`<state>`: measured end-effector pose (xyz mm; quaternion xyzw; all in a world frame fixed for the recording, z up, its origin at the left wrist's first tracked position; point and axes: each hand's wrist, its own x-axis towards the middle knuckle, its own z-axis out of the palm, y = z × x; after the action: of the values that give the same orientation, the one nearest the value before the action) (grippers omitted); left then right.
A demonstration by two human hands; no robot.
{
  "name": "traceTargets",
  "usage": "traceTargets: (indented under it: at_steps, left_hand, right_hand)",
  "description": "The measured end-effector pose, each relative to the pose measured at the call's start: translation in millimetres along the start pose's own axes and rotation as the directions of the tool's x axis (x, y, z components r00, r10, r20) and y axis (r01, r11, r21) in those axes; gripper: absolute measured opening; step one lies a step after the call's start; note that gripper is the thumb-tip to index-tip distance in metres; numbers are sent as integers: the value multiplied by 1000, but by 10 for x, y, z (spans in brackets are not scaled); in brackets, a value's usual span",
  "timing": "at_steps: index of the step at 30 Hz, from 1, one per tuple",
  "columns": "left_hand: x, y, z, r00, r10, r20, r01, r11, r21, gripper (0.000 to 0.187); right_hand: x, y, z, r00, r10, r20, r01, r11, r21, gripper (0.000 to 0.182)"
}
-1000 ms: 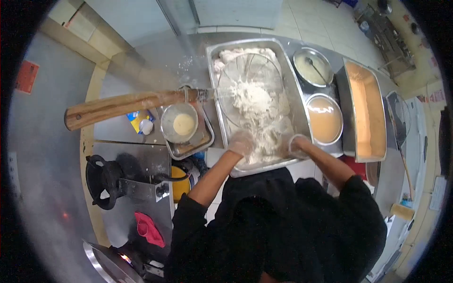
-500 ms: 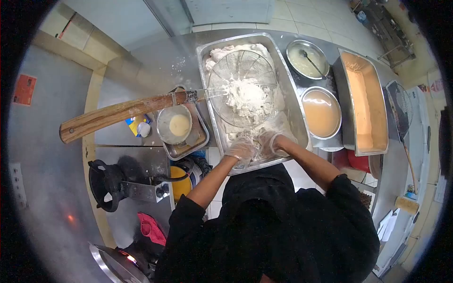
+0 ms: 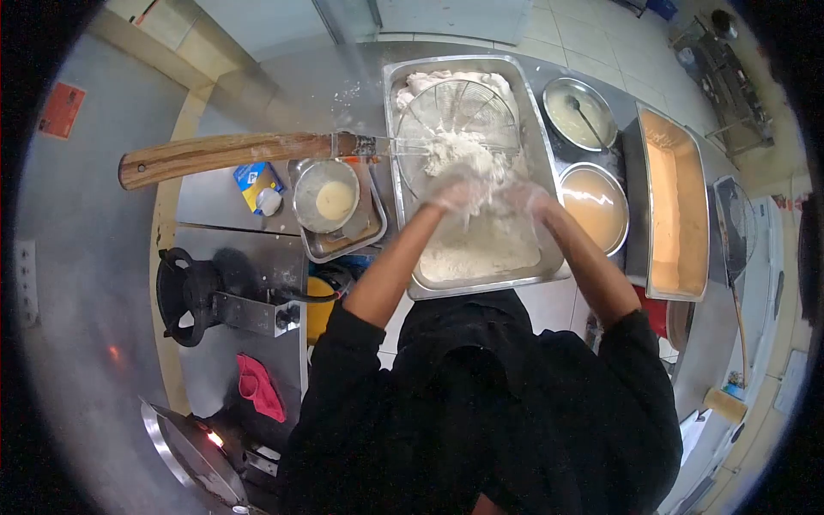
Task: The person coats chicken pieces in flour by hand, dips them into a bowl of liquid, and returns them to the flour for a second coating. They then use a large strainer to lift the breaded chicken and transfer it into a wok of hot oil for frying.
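My left hand (image 3: 453, 190), in a clear plastic glove, is over the near edge of a wire strainer (image 3: 412, 159). My right hand (image 3: 524, 199), also gloved, is beside it to the right. Motion smears the fingers of both, and whatever they may hold cannot be made out. White floury clumps (image 3: 459, 153) lie in the strainer, right by the hands. The strainer rests across a deep steel tray (image 3: 549, 154), its wooden handle (image 3: 223, 157) reaching left. Loose flour (image 3: 476, 253) covers the tray's near end, and pale coated pieces (image 3: 421, 83) fill the far end.
Right of the tray stand a bowl of pale liquid (image 3: 566, 120), a bowl of tan liquid (image 3: 588, 206) and a long steel pan (image 3: 674, 197). A smaller bowl (image 3: 313, 210) sits on a tray at left. Flame (image 3: 215, 439) shows by a wok (image 3: 176, 451) at lower left.
Both hands have moved away from me, from the tray's near end up to the strainer's near edge. Flour now shows where they were. The whole view has shifted slightly.
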<state>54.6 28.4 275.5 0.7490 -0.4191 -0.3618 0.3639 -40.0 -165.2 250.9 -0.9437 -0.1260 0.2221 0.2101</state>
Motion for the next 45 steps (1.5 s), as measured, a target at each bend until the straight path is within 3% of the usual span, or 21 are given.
traceTargets:
  at_steps: [3, 5, 7, 8, 9, 11, 12, 16, 18, 22, 24, 25, 28, 32, 35, 38, 39, 41, 42, 44, 45]
  left_hand:
    - [-99, 645, -429, 988, -151, -21, 142, 860, 490, 30]
    - [-26, -201, -161, 942, 241, -233, -296, 924, -240, 26]
    - [-270, -340, -142, 851, 431, -300, -437, 898, 51, 21]
    - [-639, 58, -233, 884, 447, -138, -271, 730, 627, 19]
    - [-877, 293, -250, 932, 363, -3, -90, 241, 966, 18]
    - [-915, 140, -76, 980, 107, 170, -200, 482, 853, 17]
    - [-897, 41, 50, 985, 65, 159, -169, 536, 827, 18]
    - [-606, -336, 650, 991, -130, 18, 81, 713, 697, 24]
    - [-526, -507, 861, 994, -82, -77, 113, 766, 633, 27]
    - [-631, -859, 1183, 975, 213, -64, -149, 839, 523, 35]
    - [-762, -630, 915, 973, 19, 228, -151, 803, 576, 38]
    - [-793, -431, 812, 981, -80, 178, -35, 825, 564, 37]
    - [-784, -97, 706, 961, -240, 134, 128, 821, 557, 35]
    - [-486, -746, 1127, 950, -96, 298, -67, 868, 492, 37]
    - [-423, -840, 1081, 950, -12, 312, -97, 938, 333, 37]
    - [-476, -154, 634, 951, -111, 287, 29, 961, 277, 35]
    - [-448, 37, 507, 946, -172, 276, 99, 961, 260, 35]
    - [-201, -266, 444, 997, 60, 50, -60, 998, -12, 34]
    - [-142, -247, 348, 997, 69, 28, -73, 979, 193, 34]
    - [-58, 42, -2, 995, 103, 3, -86, 809, 582, 35]
    - [-32, 188, -143, 992, 125, -1, -83, 665, 742, 36]
  right_hand:
    - [148, -169, -411, 934, 357, 13, -273, 689, 671, 33]
    - [-12, -286, -712, 932, 362, 31, -306, 734, 606, 36]
    - [-103, -181, -593, 946, 310, -90, -165, 705, 689, 40]
    - [-161, -57, -427, 942, 250, -224, 11, 644, 765, 42]
    - [-333, -308, -477, 937, 312, -159, -45, 557, 830, 44]
    - [-466, -449, -433, 967, 252, 35, -217, 745, 630, 48]
    - [-465, -410, -326, 963, 186, 195, -237, 930, 282, 50]
    - [-145, -623, 558, 959, 168, 228, -111, 963, -244, 44]
    - [-154, -1063, 342, 965, -45, 257, 35, 998, 44, 54]
    - [-92, -794, 712, 963, 18, 270, 33, 982, -185, 49]
    - [-335, -1126, -53, 930, 188, 314, -106, 960, -260, 49]
    - [-417, -1101, -97, 978, 150, 145, -123, 975, -183, 55]
    - [-328, -690, 493, 958, 172, 232, -136, 977, -163, 69]
    - [-126, -874, 486, 934, 16, 358, -90, 978, 191, 56]
    - [-24, -650, 918, 997, 20, 77, -60, 817, 573, 34]
    - [-406, -985, -35, 967, 157, 200, -250, 734, 631, 29]
    - [-305, -360, 331, 988, -14, 156, -91, 756, 648, 26]
    - [-186, 6, 437, 985, 146, 96, -174, 761, 625, 19]
    - [-192, -285, 56, 884, 464, 55, -404, 699, 590, 17]
    - [-44, -288, -349, 968, 249, 45, -247, 968, -31, 22]
    - [-73, -316, -383, 945, 310, -106, -274, 926, 258, 22]
